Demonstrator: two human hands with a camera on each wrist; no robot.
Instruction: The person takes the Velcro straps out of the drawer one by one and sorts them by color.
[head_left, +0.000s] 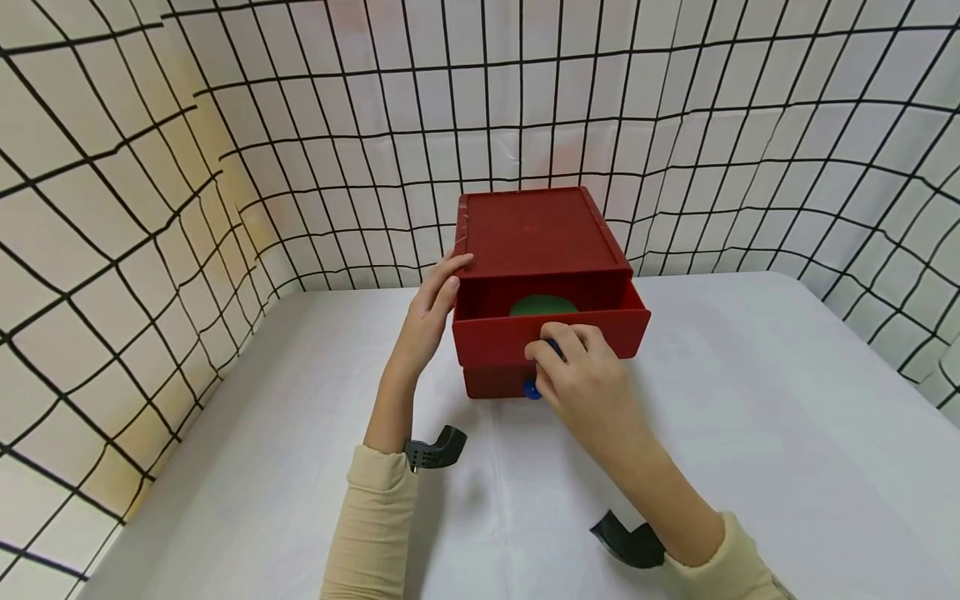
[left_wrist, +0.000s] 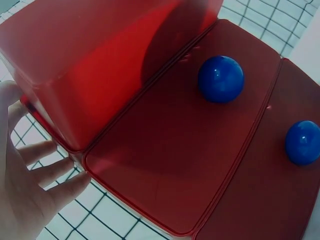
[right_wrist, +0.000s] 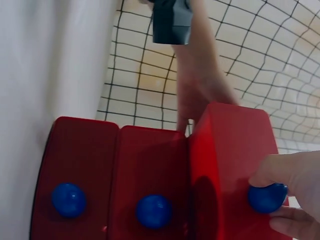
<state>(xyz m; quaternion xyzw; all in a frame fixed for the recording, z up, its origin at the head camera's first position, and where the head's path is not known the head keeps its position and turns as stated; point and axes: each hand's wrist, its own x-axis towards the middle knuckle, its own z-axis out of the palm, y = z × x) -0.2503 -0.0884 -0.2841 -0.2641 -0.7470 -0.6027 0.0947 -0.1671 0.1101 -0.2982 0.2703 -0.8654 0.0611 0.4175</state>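
A red drawer cabinet [head_left: 536, 229] stands with its top drawer [head_left: 491, 340] pulled out. Inside lies a green, round-edged thing [head_left: 543, 305], partly hidden by the drawer front. My right hand [head_left: 588, 379] pinches the round blue knob [right_wrist: 267, 198] of that drawer between thumb and fingers. On the cabinet's left side rests my left hand [head_left: 429, 312], its fingers extended along the wall and a fingertip over the top edge. The middle drawer [left_wrist: 165, 145] and the bottom drawer [right_wrist: 80, 150] are closed, each with a blue knob [left_wrist: 221, 79] on its front.
The cabinet is on a white-covered table [head_left: 300, 400]. Behind it and to the sides rises a white backdrop with a black grid [head_left: 375, 167]. Dark curved wrist mounts [head_left: 438, 448] stick out from both of my wrists, over the table.
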